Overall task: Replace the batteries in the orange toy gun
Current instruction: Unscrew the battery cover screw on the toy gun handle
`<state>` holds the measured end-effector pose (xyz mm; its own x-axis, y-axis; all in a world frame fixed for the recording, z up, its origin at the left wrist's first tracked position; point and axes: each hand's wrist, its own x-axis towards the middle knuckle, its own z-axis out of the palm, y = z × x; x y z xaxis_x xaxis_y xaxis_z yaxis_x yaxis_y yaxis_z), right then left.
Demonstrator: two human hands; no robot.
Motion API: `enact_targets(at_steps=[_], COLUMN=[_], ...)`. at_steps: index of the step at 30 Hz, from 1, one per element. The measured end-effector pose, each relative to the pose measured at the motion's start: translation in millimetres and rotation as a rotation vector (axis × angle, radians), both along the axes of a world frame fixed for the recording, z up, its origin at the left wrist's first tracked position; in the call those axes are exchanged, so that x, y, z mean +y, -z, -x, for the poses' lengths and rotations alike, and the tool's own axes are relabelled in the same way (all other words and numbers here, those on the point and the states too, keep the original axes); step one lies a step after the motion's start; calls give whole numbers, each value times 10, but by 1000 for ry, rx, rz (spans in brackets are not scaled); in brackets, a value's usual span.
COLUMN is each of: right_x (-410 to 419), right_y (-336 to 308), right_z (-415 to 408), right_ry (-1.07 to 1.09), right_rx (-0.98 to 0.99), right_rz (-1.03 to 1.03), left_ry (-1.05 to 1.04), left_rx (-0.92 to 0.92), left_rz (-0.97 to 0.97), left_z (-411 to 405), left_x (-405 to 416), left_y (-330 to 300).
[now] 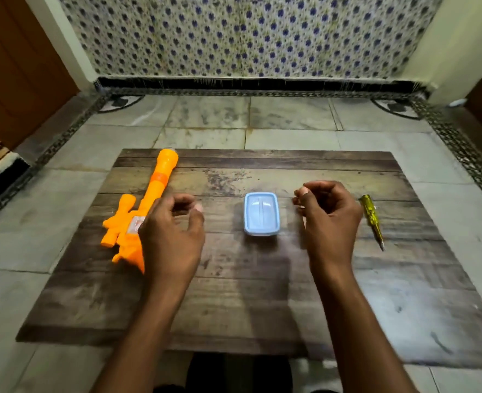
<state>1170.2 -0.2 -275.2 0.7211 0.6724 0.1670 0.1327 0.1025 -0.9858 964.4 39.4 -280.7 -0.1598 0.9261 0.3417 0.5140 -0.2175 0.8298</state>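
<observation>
the gun (pixel 146 211) is showing bright orange, with a paler orange band round its barrel and a whitish label on its body. the box (pixel 261 214) is looking pale blue. the screwdriver (pixel 371 215) is showing a clear yellow handle. the table (pixel 262 293) is wearing dark brown wood grain with worn grey patches. the floor (pixel 205 123) is showing greyish marble tiles with a black patterned border. the cloth (pixel 248 35) behind is showing white with small blue flowers.

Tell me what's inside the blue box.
Cannot be told: the blue box sits on the wooden board with its lid on, hiding any contents. Neither hand touches it.
</observation>
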Motion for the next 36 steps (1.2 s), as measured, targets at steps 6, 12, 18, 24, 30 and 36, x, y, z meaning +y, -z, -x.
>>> enact_targets(at_steps=[6, 12, 18, 24, 30, 36], right_x=[-546, -507, -259, -202, -247, -109], right_y=[-61, 149, 294, 242, 73, -60], right_z=[-543, -1071, -1200, -1189, -728, 156], right_ry=[200, 168, 174, 201, 246, 69], right_rx=[-300, -447, -467, -468, -626, -470], right_rz=[195, 561, 822, 807, 611, 411], left_ry=[-335, -435, -497, -550, -483, -381], left_rx=[83, -38, -114, -196, -506, -733], left_rz=[431, 623, 707, 615, 586, 473], left_z=[487, 598, 609, 693, 393, 302], left_x=[-463, -443, -59, 248, -81, -63], left_y=[83, 211, 382, 832, 243, 434])
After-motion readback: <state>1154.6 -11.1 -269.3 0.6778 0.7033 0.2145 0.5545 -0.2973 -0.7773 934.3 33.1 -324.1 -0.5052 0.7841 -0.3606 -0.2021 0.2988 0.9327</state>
